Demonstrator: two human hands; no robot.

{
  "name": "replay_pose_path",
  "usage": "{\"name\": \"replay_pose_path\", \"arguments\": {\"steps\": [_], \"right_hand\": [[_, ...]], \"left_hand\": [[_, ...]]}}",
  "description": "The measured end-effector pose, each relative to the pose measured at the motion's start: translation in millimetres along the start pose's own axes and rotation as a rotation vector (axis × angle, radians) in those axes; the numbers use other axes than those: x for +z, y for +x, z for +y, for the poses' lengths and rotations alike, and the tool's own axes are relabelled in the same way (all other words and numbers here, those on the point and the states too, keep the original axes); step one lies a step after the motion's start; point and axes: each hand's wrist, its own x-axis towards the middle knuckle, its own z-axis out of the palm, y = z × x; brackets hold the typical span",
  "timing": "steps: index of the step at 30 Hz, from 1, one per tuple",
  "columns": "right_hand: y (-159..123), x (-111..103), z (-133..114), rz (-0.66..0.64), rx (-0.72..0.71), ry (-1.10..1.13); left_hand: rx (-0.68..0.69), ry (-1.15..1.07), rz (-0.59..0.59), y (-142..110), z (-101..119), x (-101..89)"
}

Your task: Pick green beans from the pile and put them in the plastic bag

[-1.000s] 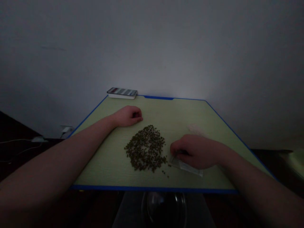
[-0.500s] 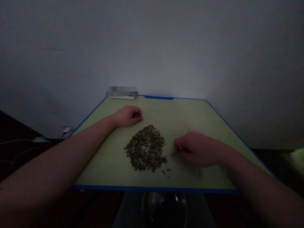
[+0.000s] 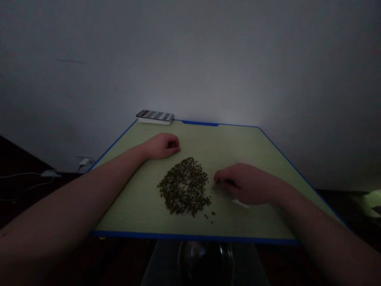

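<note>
A heap of small dark green beans [image 3: 184,186] lies in the middle of a pale green table [image 3: 143,206] with a blue edge. My right hand [image 3: 247,183] rests just right of the heap, its fingers curled down on a small clear plastic bag [image 3: 230,195] that lies flat on the table and pokes out beneath it. My left hand [image 3: 162,145] rests in a loose fist on the table behind the heap, apart from the beans, with nothing visible in it.
A phone [image 3: 155,116] lies at the table's far left corner, against the grey wall. A glass bowl [image 3: 205,260] sits below the table's near edge. Cables and a plug [image 3: 85,161] lie on the dark floor at the left.
My right hand has shifted slightly away from me with the clear bag under it. The left hand and the bean heap have stayed where they were.
</note>
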Motion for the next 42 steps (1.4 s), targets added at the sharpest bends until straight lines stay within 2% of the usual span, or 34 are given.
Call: {"name": "replay_pose_path", "arguments": {"steps": [5,11,19,28,36,42], "right_hand": [[0.9,3.1,-16.6,0.006,-0.09,0.012],[-4.2,0.7,-16.8,-0.041,-0.18,0.07],[1.0,2.1,-13.4,0.021,-0.1,0.031],[0.2,2.2,-15.8,-0.039,-0.216,0.141],[3.3,4.3,-7.3,0.046,-0.095,0.06],[3.5,3.1,-10.4,0.014,-0.135,0.094]], "left_hand": [[0.007,0.003,0.005,0.0,-0.2,0.2],[0.003,-0.002,-0.001,-0.4,-0.3,0.2],[0.001,-0.004,0.001,-0.4,-0.5,0.5],[0.009,-0.001,0.001,-0.1,-1.0,0.4],[0.001,0.012,0.001,-0.4,0.6,-0.5],[0.009,0.013,0.005,-0.2,0.2,-0.2]]}}
